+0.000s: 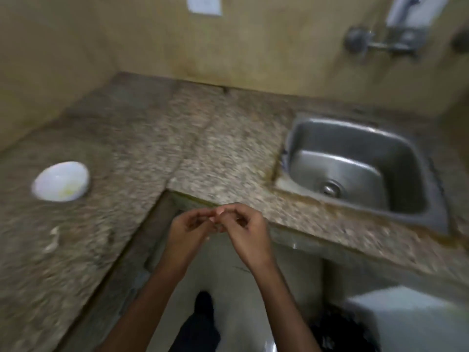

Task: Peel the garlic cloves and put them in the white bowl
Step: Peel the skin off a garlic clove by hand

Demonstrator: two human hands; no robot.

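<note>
Counter [203, 148]: white bowl [54, 180] at left, sink [330, 138] at right. Wall notice [204, 5] illegible. Left hand [189, 226] and right hand [250, 231]: curled fingertips meet; pinched item indiscernible.

It was a small, plain home kitchen; an L-shaped tabletop [215, 138] of speckled granite ran along two walls, its front edge stained near the basin; a stainless-steel sink [342, 138] was set into it on the right, with a metal tap [380, 43] fixed to the wall [253, 47] above; that wall was painted dull yellow and bore a sheet of paper [204, 5]; a white bowl [50, 179] stood on the stone; the floor [241, 288] below was pale.
</note>
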